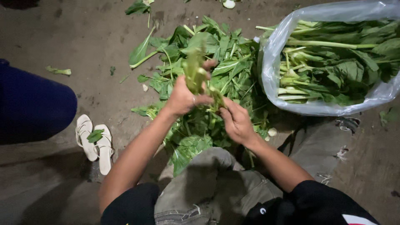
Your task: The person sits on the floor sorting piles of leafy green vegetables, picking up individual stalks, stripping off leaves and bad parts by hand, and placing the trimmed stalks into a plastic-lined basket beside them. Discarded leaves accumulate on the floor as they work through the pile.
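My left hand (183, 98) grips a bunch of leafy green vegetable (194, 70) by its pale stalks, held upright above the ground. My right hand (236, 121) pinches a leaf (216, 98) at the lower side of the same bunch, fingers closed on it. Both hands hover over a loose pile of green leaves and stems (208, 54) spread on the dirt floor. A ring shows on a finger of the left hand.
A clear plastic bag (273, 54) at the right holds stacked green stalks. A pair of white sandals (96, 143) lies at the left, with a leaf on them. Another person's dark blue clothed leg (33, 104) is at far left. My grey-trousered knees (212, 179) are below.
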Demonstrator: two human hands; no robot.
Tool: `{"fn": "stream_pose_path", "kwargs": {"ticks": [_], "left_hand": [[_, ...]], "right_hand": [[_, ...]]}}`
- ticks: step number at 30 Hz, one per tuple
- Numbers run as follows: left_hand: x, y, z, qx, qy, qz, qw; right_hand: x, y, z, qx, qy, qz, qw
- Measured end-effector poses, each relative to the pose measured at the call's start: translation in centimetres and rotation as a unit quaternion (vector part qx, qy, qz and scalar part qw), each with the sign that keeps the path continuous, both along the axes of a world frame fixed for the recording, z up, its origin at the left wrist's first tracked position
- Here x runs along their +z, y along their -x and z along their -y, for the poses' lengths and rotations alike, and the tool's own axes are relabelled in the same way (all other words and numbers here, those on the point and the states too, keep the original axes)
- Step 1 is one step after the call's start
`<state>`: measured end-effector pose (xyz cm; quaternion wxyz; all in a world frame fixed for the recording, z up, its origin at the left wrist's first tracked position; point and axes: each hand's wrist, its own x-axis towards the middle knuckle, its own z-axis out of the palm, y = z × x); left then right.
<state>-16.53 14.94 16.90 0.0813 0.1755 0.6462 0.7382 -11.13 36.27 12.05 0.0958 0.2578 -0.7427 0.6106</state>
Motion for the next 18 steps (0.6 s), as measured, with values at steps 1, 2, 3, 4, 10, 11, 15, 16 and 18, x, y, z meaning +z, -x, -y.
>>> {"fn": "stream_pose_path", "kwargs": {"ticks": [1,2,3,4,10,11,15,16,18], "left_hand": [[0.0,-0.3,-0.4,-0.032,-0.010,0.003,0.999],[0.0,-0.5,-0.9,-0.022,0.015,-0.038,0.999],[0.0,-0.8,-1.3,-0.012,0.039,-0.079,0.996],[0.1,-0.9,-1.8,-0.004,0.064,-0.120,0.991],[0.7,-0.4,-1.0,0.144,0.070,0.010,0.987],[0.7,0.2,-0.2,0.179,0.001,0.051,0.983],[0.8,2.1,4.8,0.306,-0.154,0.099,0.934],[0.9,2.2,5.9,0.320,-0.157,0.080,0.931],[1.1,1.8,7.7,0.362,-0.133,0.085,0.919]], "right_hand": [[0.7,-0.3,0.1,0.015,0.017,0.054,0.998],[1.4,-0.6,0.1,0.030,0.033,0.106,0.993],[1.9,-0.9,0.1,0.023,0.011,0.137,0.990],[2.3,-1.1,0.1,0.015,-0.011,0.168,0.986],[0.8,1.1,-1.4,-0.047,-0.051,-0.027,0.997],[-0.2,1.8,-1.9,-0.077,-0.061,-0.024,0.995],[-5.4,3.5,-3.6,-0.050,-0.148,0.038,0.987],[-6.8,3.4,-3.6,-0.030,-0.158,0.027,0.987],[-9.3,2.8,-2.9,0.041,-0.232,0.001,0.972]]}}
